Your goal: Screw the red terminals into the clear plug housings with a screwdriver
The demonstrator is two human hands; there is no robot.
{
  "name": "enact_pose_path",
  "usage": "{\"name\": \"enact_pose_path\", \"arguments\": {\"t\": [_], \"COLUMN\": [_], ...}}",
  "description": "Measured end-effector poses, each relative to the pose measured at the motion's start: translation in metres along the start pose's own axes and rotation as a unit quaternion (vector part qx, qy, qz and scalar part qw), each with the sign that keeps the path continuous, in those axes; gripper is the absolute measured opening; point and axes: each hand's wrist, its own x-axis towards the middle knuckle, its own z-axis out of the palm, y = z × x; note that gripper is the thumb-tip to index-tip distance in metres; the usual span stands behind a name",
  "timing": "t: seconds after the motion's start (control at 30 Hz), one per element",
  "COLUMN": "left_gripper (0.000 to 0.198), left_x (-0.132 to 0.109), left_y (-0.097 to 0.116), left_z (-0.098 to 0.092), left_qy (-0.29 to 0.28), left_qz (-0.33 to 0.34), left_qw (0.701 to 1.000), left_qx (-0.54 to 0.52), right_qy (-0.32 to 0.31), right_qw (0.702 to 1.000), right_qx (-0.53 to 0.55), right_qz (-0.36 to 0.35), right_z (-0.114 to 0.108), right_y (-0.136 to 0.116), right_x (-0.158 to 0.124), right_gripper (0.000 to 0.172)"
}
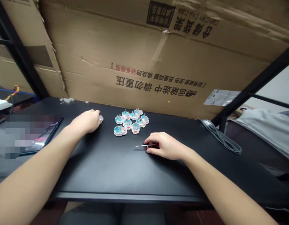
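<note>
My left hand (pixel 87 121) is at the left of the black table, its fingers closed around a small clear plastic piece (pixel 100 118) that shows just past the fingertips. My right hand (pixel 167 145) rests low over the table's middle, closed on a screwdriver (pixel 144 145). The thin metal shaft points left; the red handle is mostly hidden in the fingers. Between and beyond the hands lies a cluster of several small white plug-like units (pixel 127 124) with upright metal prongs and teal and red parts. Neither hand touches the cluster.
A large cardboard sheet (pixel 135 53) stands behind the black table (pixel 107 168). Small white bits (pixel 66 100) lie at the back left. A dark tablet-like device (pixel 47 134) is at left, a coiled grey cable (pixel 223 137) at right. Black frame posts (pixel 254 78) flank the table.
</note>
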Motion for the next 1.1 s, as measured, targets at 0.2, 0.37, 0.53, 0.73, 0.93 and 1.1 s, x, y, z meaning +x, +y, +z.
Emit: {"name": "enact_pose_path", "arguments": {"t": [0.2, 0.37, 0.53, 0.73, 0.93, 1.1], "left_gripper": [0.039, 0.032, 0.026, 0.029, 0.040, 0.040], "left_x": [-0.014, -0.043, -0.042, -0.035, -0.030, -0.027], "left_y": [0.018, 0.078, 0.108, 0.107, 0.096, 0.093], "left_z": [-0.031, -0.050, -0.051, -0.039, -0.015, -0.008], "left_qy": [0.058, -0.029, -0.075, -0.064, 0.085, 0.110], "left_qz": [0.038, 0.277, 0.275, 0.243, 0.172, 0.149], "left_qw": [0.995, 0.888, 0.811, 0.753, 0.775, 0.781], "left_qx": [-0.075, -0.366, -0.512, -0.608, -0.602, -0.597], "right_qy": [0.098, 0.198, 0.279, 0.292, 0.136, 0.073], "right_qw": [0.995, 0.973, 0.953, 0.955, 0.990, 0.995], "right_qx": [0.029, 0.080, 0.080, 0.042, 0.028, 0.002], "right_qz": [-0.009, -0.092, -0.091, -0.038, 0.039, 0.065], "right_z": [0.004, 0.013, 0.007, -0.003, -0.003, -0.005], "right_y": [-0.003, -0.005, -0.005, -0.011, -0.009, -0.011], "right_x": [-0.001, -0.002, -0.004, -0.005, 0.000, -0.001], "right_gripper": [0.030, 0.067, 0.035, 0.023, 0.016, 0.013]}}
